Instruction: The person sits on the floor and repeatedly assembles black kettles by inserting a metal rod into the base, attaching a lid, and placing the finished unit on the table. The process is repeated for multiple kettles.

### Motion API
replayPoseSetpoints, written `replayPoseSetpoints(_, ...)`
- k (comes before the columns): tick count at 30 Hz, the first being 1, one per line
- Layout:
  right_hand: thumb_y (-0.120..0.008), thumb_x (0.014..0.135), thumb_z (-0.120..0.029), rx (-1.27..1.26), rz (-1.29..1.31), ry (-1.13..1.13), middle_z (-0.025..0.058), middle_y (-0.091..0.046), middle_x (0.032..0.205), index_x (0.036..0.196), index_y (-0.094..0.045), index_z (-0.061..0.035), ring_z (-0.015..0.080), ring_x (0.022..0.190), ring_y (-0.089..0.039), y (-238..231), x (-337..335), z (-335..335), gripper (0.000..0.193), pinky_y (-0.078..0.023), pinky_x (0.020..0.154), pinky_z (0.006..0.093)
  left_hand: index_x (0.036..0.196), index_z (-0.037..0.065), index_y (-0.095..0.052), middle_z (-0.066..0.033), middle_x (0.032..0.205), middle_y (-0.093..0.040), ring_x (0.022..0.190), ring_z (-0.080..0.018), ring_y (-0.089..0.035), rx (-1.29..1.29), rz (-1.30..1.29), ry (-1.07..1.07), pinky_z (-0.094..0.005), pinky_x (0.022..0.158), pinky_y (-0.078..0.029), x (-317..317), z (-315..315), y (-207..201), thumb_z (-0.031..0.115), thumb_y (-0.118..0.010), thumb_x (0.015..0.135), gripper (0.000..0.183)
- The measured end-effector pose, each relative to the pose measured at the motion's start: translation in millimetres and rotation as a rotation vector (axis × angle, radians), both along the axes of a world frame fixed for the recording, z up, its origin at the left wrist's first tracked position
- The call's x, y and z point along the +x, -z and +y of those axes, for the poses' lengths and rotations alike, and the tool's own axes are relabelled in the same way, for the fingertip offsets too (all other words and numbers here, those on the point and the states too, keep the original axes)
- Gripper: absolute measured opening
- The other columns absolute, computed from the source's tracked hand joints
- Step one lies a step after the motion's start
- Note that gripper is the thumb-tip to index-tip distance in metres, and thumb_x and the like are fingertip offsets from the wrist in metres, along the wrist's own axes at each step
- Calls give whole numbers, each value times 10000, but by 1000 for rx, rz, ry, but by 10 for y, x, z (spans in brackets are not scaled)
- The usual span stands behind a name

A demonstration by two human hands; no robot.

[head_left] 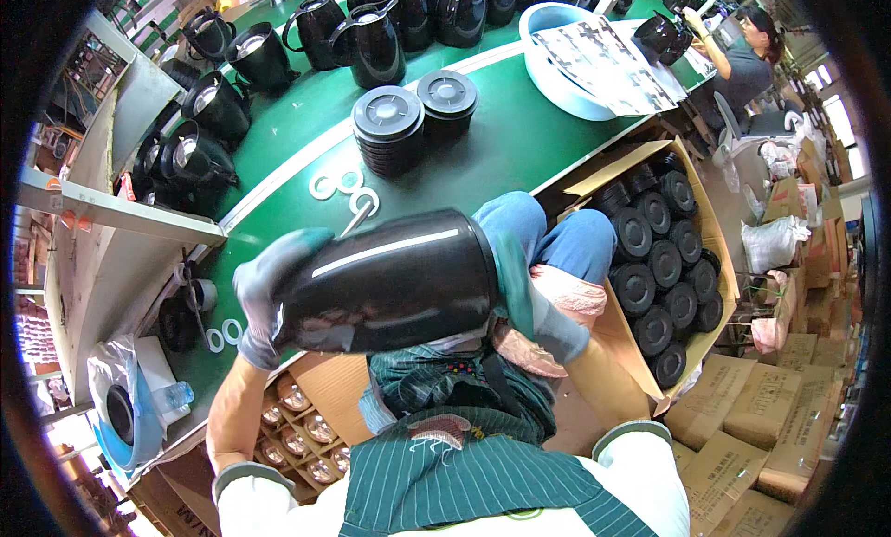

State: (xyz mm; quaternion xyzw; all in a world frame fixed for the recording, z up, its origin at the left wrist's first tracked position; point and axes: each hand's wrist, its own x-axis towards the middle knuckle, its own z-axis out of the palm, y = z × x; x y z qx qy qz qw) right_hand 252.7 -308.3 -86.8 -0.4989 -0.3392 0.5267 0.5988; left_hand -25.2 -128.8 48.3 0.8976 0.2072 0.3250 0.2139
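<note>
A glossy black jug body [394, 286] lies sideways above my lap, held between both hands. My left hand [264, 291], in a grey and green glove, is closed around its left end. At the wider right end, my right hand [529, 300], gloved alike, presses against the rim; its fingertips are partly hidden. Just beyond the jug body, white rings [323, 186] and a thin metal-looking rod [356, 219] lie on the green table [306, 133]. Two stacks of round black lids [388, 119] stand farther back.
Black jugs [376, 54] line the table's far side. A light blue basin [566, 87] has a patterned sheet on it. An open carton [599, 180] of black round parts is at right; a divided box [325, 388] of shiny liners sits lower left. Another person [747, 73] works far right.
</note>
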Motion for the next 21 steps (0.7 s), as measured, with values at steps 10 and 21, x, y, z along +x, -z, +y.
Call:
replayPoseSetpoints(10,-512,1087,-424,171,230,-75,172,-395,1635,1643,-260,-27,308,1478,-421,-253,-165,56,728,-342,1223,446,1177,52,-756,-160,1145,-758,1093,-302,-739,384,214,210,-424,974,-603,-77,39,-276,329,-819,846,437)
replayPoseSetpoints(21,-523,970,-688,703,-747,87,303,-88,1717,1673,-113,-8,464,1594,-117,-772,-83,-10,1061,-123,1280,535,1404,-1,-577,-173,1363,-660,1134,-280,-697,-1449,-371,372,-410,930,-621,-726,387,1470,215,-563,1063,404)
